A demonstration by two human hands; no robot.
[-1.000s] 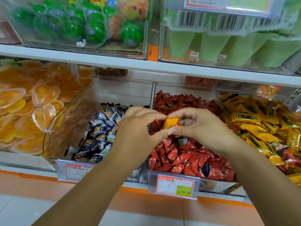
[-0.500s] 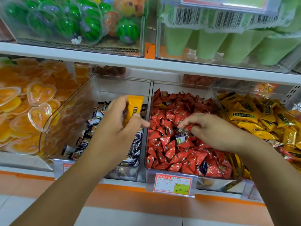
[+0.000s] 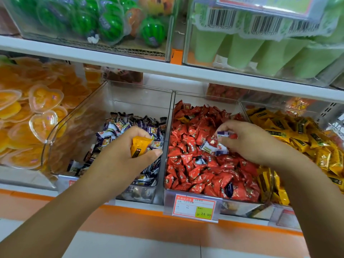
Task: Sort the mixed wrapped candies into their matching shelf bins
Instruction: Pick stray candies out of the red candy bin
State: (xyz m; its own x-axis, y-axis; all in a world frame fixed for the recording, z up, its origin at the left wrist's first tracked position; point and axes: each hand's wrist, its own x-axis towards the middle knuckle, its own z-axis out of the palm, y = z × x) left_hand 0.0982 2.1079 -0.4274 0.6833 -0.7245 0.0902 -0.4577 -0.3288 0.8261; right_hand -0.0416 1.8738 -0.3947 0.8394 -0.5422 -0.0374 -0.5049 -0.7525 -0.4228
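Gripping a yellow-wrapped candy (image 3: 139, 147), left hand (image 3: 122, 159) — fingers curled round it — hangs above the front of the purple-candy bin (image 3: 139, 99). Right hand (image 3: 249, 144) pinches a purple-and-white candy (image 3: 222, 133) at its fingertips, over the red-candy bin (image 3: 204, 98). More purple-and-white pieces (image 3: 207, 147) lie on the red heap just below it. Yellow-candy bin (image 3: 270, 106) adjoins on the right, well filled. Price tag (image 3: 193, 207), marked 24.90, sits on the red bin's front. Heart-shaped orange jelly cups (image 3: 43, 97) — far left. Upper shelf: watermelon-shaped sweets (image 3: 111, 23), pale green tubes (image 3: 242, 51).
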